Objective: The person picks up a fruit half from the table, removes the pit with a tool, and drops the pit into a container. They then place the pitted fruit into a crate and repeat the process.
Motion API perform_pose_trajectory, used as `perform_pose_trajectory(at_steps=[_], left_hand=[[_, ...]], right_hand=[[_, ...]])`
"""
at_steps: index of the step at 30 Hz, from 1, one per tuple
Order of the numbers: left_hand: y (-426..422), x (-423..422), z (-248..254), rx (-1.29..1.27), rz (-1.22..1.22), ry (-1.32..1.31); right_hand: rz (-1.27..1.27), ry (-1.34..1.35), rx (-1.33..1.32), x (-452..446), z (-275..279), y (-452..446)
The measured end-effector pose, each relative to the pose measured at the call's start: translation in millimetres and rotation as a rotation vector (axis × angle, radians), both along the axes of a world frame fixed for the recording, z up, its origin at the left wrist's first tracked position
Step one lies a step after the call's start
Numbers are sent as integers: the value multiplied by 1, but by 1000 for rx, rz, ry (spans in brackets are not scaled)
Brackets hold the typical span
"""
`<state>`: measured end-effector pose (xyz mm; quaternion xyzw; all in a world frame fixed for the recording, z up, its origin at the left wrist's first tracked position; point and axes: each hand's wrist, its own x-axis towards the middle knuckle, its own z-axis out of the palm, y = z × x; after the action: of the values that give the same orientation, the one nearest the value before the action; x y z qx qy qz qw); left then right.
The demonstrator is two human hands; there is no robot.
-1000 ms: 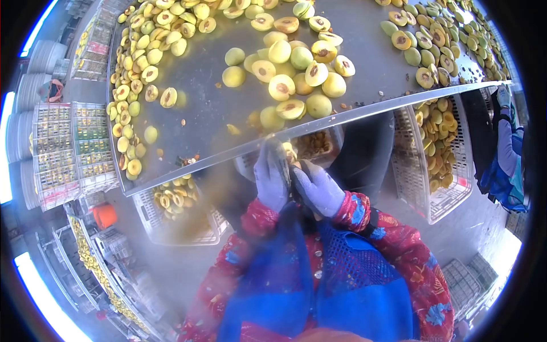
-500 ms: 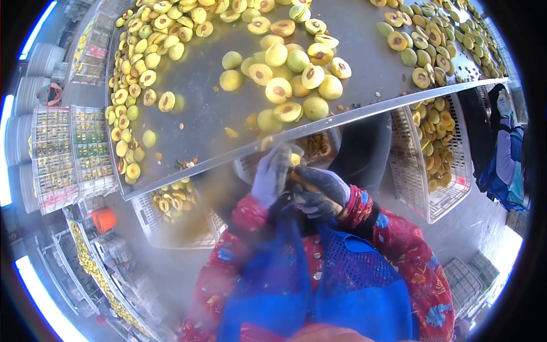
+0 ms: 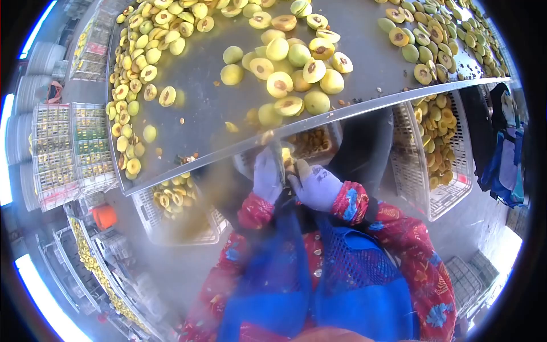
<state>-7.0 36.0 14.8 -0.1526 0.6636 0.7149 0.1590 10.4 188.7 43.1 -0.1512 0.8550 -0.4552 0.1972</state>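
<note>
Dark print on the back of the right hand's [image 3: 319,188] pale lilac glove is too small to read, and so is a pinkish-red patch on a crate [image 3: 101,49] at the upper left. The piece of stone fruit [image 3: 286,154], yellow-fleshed and partly hidden by fingers, is held up between the hands, just below the front edge of the surface. The left hand [image 3: 268,174] is clamped on it; the right is curled against it, though I cannot tell whether it also grips something else. The surface [image 3: 199,117] is grey metal with a raised bright rim, carrying yellow-green halves with brown centres: a heap [image 3: 151,45] along the left, a cluster [image 3: 279,82] mid-surface and a greener heap [image 3: 433,43] at the right. Below stand white slatted crates [image 3: 411,162] holding more fruit. Farther left are stacked crates [image 3: 54,154] and an orange bucket [image 3: 105,216]; another person's sleeve [image 3: 506,157] shows at the far right.
</note>
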Motion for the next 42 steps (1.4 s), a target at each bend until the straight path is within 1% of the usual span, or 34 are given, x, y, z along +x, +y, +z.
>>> perform_pose_trajectory(at_steps=[2,5,6,8,9,11,12,14,15,16,17,18,19,20,21,22,23,25,26,28,29,30,31,32,35,37,38,39,41,42], left_hand=[[-4,4,-1,-118,36,141],[-13,8,14,-540,-157,366],[-13,6,12,-417,-104,274],[-15,5,8,-320,-58,206],[-16,5,6,-345,-65,225],[-16,4,1,-277,-24,188],[-16,1,-1,-185,25,129],[-29,3,-10,-177,16,67],[-50,7,-16,-259,-39,66],[-55,11,-13,-255,-30,40],[-56,14,0,-253,50,-11],[-63,19,12,-273,146,-69],[-83,24,19,-387,205,-91],[-127,31,-2,-728,150,-67],[-145,37,9,-1102,88,-144],[-155,45,17,-1476,23,-222],[-156,52,23,-1728,82,-207],[-159,45,49,-1637,-14,-22],[-147,35,62,-1435,-4,40],[-95,-2,77,-1027,22,157],[-76,-14,75,-1165,-94,272],[-57,-25,73,-1307,-193,398],[-44,-29,64,-1364,-245,528],[-24,-36,79,-1362,-387,292],[-7,-27,55,-1233,-485,531],[-4,-13,54,-1016,-520,614],[-2,-11,54,-907,-525,657],[-1,-11,56,-863,-488,608],[0,-10,62,-778,-410,504],[-4,-11,56,-738,-419,488]], right_hand=[[19,73,103,2,9,-7],[58,92,126,3,1,-13],[73,83,143,3,2,-14],[93,71,179,-2,8,-14],[104,74,184,-4,10,-13],[126,80,193,-7,10,-10],[176,103,263,-9,9,-8],[275,143,403,-14,3,-1],[281,116,397,-16,1,5],[286,89,391,-18,0,11],[290,63,385,-22,1,15],[262,-35,318,-26,3,16],[185,-68,249,-26,-6,18],[102,-96,177,-26,-24,20],[22,-126,103,-25,-38,22],[-40,-258,23,-27,-46,27],[-78,-429,-163,-32,-49,29],[-149,-783,-532,-33,-51,34],[-163,-898,-552,-36,-51,35],[-59,-778,-463,-42,-33,40],[-13,-720,-419,-43,-26,41],[-1,-607,-419,-39,-28,43],[10,-484,-419,-38,-32,46],[17,-367,-421,-35,-33,48],[-222,-646,-653,-31,-19,54],[-148,-551,-570,-28,-27,58],[-165,-595,-579,-28,-28,60],[-184,-638,-588,-29,-27,61],[-344,-923,-711,-30,-10,57],[-344,-970,-780,-30,-4,55]])
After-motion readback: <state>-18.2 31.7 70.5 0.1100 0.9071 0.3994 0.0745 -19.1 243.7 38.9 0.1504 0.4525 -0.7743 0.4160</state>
